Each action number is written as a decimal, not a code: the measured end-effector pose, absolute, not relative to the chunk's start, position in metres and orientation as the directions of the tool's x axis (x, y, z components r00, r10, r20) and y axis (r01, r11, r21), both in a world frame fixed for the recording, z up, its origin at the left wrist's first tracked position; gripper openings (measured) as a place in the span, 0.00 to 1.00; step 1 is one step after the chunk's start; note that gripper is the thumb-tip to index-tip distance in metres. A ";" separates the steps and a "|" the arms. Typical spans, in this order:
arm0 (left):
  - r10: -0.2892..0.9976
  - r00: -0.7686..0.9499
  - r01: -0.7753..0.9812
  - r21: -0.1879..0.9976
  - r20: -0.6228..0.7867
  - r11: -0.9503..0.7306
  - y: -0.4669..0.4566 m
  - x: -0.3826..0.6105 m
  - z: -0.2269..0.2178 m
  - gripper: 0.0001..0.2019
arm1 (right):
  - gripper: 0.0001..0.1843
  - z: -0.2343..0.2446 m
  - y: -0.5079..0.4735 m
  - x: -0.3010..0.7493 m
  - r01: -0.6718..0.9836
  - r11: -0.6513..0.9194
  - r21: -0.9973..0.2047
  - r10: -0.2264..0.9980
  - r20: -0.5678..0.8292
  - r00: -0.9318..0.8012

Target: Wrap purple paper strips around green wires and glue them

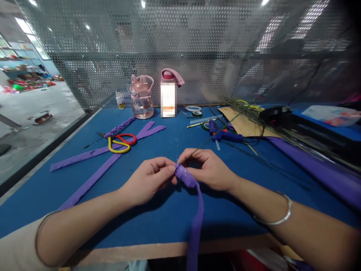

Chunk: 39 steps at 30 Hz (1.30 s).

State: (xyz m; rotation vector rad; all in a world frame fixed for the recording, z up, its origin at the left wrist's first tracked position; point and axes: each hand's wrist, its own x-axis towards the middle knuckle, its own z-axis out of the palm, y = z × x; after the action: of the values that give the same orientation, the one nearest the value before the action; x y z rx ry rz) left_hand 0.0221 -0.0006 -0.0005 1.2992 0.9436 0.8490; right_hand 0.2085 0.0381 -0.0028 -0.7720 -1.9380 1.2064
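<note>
Both hands meet above the near middle of the blue table, on a purple strip (186, 177) that is bunched at its upper end. My left hand (153, 175) pinches that bunched end between thumb and fingers. From the right side, my right hand (207, 169) grips the same bunch, and a thin green stem (203, 145) slants up from its fingers. The strip's loose tail hangs down over the table's front edge. Farther left, scissors (121, 144) with red and yellow handles lie on flat purple strips (93, 177), beside a finished-looking purple braided spike (120, 127).
A clear pink bottle (142, 103) and a second pink-topped bottle (168, 98) stand at the back by the perforated metal panel (175, 41). A blue glue gun (225, 134), tape rolls (196, 113) and a bundle of green stems (270, 131) lie right. The blue table (158, 233) has a pale front edge.
</note>
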 end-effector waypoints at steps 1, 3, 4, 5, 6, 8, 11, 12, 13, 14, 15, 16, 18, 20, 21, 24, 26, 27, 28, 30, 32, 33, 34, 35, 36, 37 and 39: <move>0.920 0.383 0.017 0.997 -0.081 0.081 -0.001 0.022 -0.001 0.13 | 0.04 -0.003 0.037 0.208 0.111 0.388 -0.915 0.786 0.265 -0.559; 0.926 0.371 0.030 0.998 -0.068 0.061 -0.003 0.023 -0.001 0.13 | 0.05 -0.003 0.036 0.206 0.093 0.372 -0.924 0.795 0.266 -0.545; 0.926 0.372 0.036 0.998 -0.062 0.053 -0.003 0.023 -0.001 0.13 | 0.06 -0.003 0.035 0.205 0.074 0.343 -0.936 0.802 0.251 -0.542; 0.926 0.374 0.040 0.998 -0.057 0.045 -0.004 0.023 -0.001 0.12 | 0.07 -0.004 0.034 0.204 0.052 0.303 -0.952 0.808 0.227 -0.544; 0.924 0.379 0.044 0.998 -0.051 0.037 -0.004 0.023 -0.001 0.12 | 0.08 -0.004 0.034 0.204 0.030 0.257 -0.966 0.813 0.199 -0.547; 0.921 0.388 0.060 0.998 -0.037 0.015 -0.005 0.023 -0.002 0.12 | 0.10 -0.004 0.032 0.203 0.004 0.176 -0.984 0.821 0.145 -0.553; 0.926 0.377 0.142 0.986 0.025 -0.084 -0.006 0.022 -0.002 0.11 | 0.12 -0.004 0.032 0.203 -0.010 0.093 -0.996 0.828 0.083 -0.554; 0.929 0.366 0.187 0.973 0.061 -0.138 -0.006 0.021 -0.002 0.11 | 0.12 -0.003 0.032 0.204 -0.017 0.064 -0.998 0.826 0.062 -0.560; 0.929 0.357 0.237 0.952 0.100 -0.193 -0.007 0.021 -0.002 0.10 | 0.12 -0.003 0.033 0.204 -0.022 0.038 -0.999 0.824 0.044 -0.565; 0.926 0.353 0.285 0.927 0.134 -0.243 -0.007 0.020 -0.001 0.10 | 0.12 -0.003 0.033 0.204 -0.024 0.018 -1.000 0.822 0.029 -0.568; 0.922 0.354 0.326 0.902 0.160 -0.282 -0.007 0.020 -0.001 0.10 | 0.12 -0.003 0.034 0.204 -0.025 0.005 -1.000 0.822 0.018 -0.569; 0.917 0.359 0.358 0.881 0.175 -0.309 -0.008 0.019 -0.001 0.10 | 0.12 -0.003 0.035 0.204 -0.026 -0.004 -1.000 0.823 0.011 -0.568; 0.908 0.375 0.399 0.851 0.188 -0.340 -0.008 0.019 -0.001 0.10 | 0.13 -0.004 0.035 0.205 -0.028 -0.015 -1.000 0.820 0.004 -0.572; 0.899 0.393 0.419 0.832 0.193 -0.362 -0.009 0.018 -0.001 0.11 | 0.13 -0.004 0.036 0.205 -0.018 -0.019 -1.000 0.810 -0.005 -0.587; 0.894 0.405 0.428 0.824 0.194 -0.372 -0.010 0.018 0.000 0.11 | 0.13 -0.005 0.036 0.205 -0.003 -0.017 -1.000 0.802 -0.012 -0.597; 0.876 0.443 0.472 0.782 0.188 -0.407 -0.011 0.019 0.000 0.11 | 0.11 -0.005 0.036 0.207 0.066 0.044 -0.997 0.775 -0.007 -0.632; 0.870 0.454 0.500 0.754 0.191 -0.426 -0.011 0.018 0.001 0.12 | 0.08 -0.005 0.036 0.208 0.108 0.113 -0.988 0.759 0.016 -0.651; 0.871 0.453 0.503 0.753 0.189 -0.425 -0.010 0.018 0.001 0.11 | 0.07 -0.005 0.036 0.208 0.124 0.145 -0.982 0.753 0.029 -0.657; 0.877 0.449 0.486 0.778 0.171 -0.400 -0.009 0.018 0.001 0.11 | 0.06 -0.004 0.037 0.209 0.137 0.177 -0.975 0.747 0.042 -0.663; 0.883 0.466 0.363 0.899 0.050 -0.243 -0.004 0.016 0.001 0.11 | 0.05 -0.003 0.038 0.209 0.155 0.248 -0.956 0.732 0.080 -0.676; 0.820 0.559 0.188 0.982 -0.123 0.019 0.001 0.015 0.001 0.14 | 0.04 -0.001 0.038 0.209 0.167 0.334 -0.928 0.704 0.128 -0.699; 0.770 0.611 0.127 0.983 -0.185 0.135 0.004 0.014 0.000 0.16 | 0.03 -0.001 0.038 0.209 0.171 0.372 -0.912 0.687 0.146 -0.711; 0.730 0.647 0.089 0.973 -0.219 0.213 0.006 0.013 0.000 0.17 | 0.03 -0.001 0.038 0.209 0.175 0.400 -0.900 0.676 0.160 -0.719; 0.712 0.662 0.074 0.966 -0.234 0.249 0.007 0.013 -0.001 0.18 | 0.03 -0.001 0.038 0.209 0.177 0.412 -0.894 0.675 0.169 -0.718; 0.721 0.653 0.065 0.965 -0.232 0.252 0.008 0.013 -0.002 0.18 | 0.03 -0.002 0.038 0.209 0.172 0.404 -0.898 0.688 0.175 -0.705; 0.750 0.624 0.051 0.969 -0.219 0.240 0.008 0.013 -0.002 0.16 | 0.03 -0.002 0.039 0.209 0.157 0.376 -0.913 0.713 0.178 -0.678; 0.829 0.533 -0.007 0.978 -0.171 0.206 0.008 0.013 -0.003 0.14 | 0.05 -0.004 0.039 0.209 0.112 0.274 -0.955 0.777 0.151 -0.611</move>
State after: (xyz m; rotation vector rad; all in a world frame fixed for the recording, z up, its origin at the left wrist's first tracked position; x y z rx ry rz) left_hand 0.0135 0.0084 -0.0030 1.2346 0.8377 0.6885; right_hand 0.2093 0.0395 -0.0036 -0.7989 -1.9230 1.3674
